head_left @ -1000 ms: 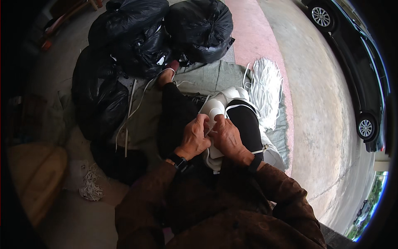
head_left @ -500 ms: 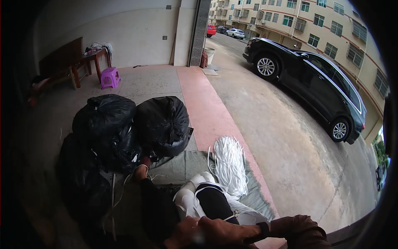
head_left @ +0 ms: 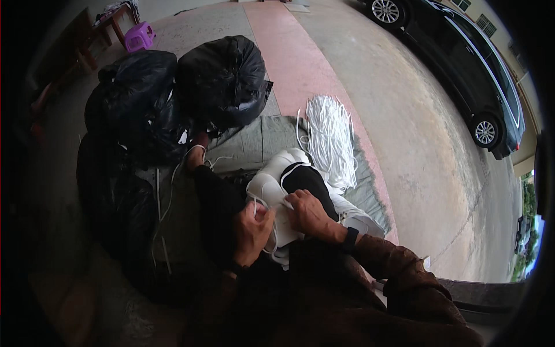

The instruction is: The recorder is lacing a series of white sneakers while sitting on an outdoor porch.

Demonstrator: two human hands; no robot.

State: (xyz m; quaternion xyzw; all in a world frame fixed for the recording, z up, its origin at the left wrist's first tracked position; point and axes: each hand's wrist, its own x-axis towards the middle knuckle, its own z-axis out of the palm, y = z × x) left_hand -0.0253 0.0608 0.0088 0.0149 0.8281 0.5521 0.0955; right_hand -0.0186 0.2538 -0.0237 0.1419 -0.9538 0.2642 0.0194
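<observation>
A stack of smooth, white, rounded pieces (head_left: 267, 184) lies across my lap; their exact kind I cannot make out. White cord loops around and over them. My left hand (head_left: 253, 232) is closed at the stack's left side, pinching a white cord (head_left: 255, 203). On the right, my right hand (head_left: 312, 213) has its fingertips pinched together over the stack, seemingly on the same cord. More white pieces (head_left: 357, 218) rest beside my right wrist. Just beyond the stack lies a big bundle of white cords (head_left: 330, 141).
Full black plastic bags (head_left: 222, 81) sit ahead and to the left on the floor. A grey-green cloth (head_left: 260, 137) is spread under the work. Farther off are a purple stool (head_left: 139, 37) and a wooden table (head_left: 117, 17). A black car (head_left: 457, 69) stands outside at right.
The view has tilted down, so things sit higher in it. My hands, together low over the stack before, are now apart, one on each side of the white pieces.
</observation>
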